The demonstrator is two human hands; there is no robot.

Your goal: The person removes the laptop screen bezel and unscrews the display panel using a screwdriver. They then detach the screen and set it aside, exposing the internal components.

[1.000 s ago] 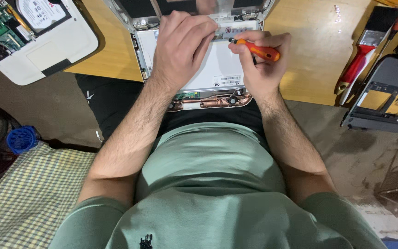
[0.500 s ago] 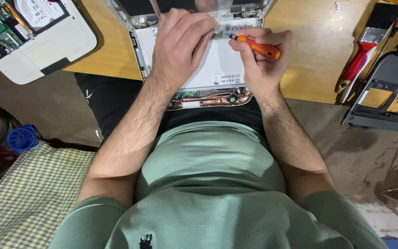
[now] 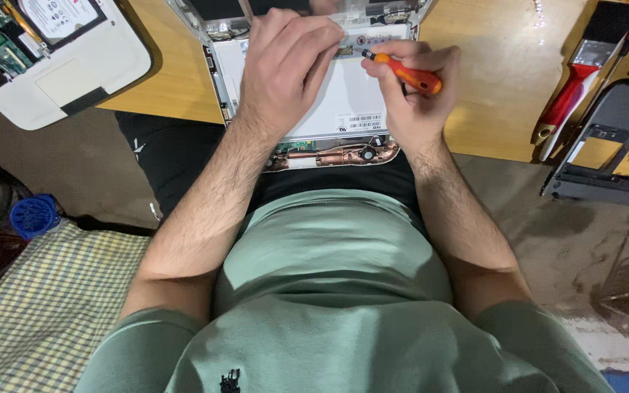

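An opened white laptop (image 3: pixel 343 109) lies on the wooden table (image 3: pixel 489 80) in front of me, with copper heat pipes showing along its near edge. My left hand (image 3: pixel 285 69) rests flat on its pale inner panel, fingers bent toward the far edge. My right hand (image 3: pixel 413 94) grips a small orange-handled screwdriver (image 3: pixel 405 73), its dark tip pointing left at the panel's top edge near my left fingers.
A second opened white laptop (image 3: pixel 81 80) with a green board and a drive lies at the far left. A red-handled paintbrush (image 3: pixel 573 94) and a dark grey case part (image 3: pixel 613 153) lie at the right. A blue cap (image 3: pixel 32 216) and checked cloth (image 3: pixel 45 306) are on the floor.
The screwdriver handle has turned slightly in my right hand. Both hands stay at the same place on the laptop.
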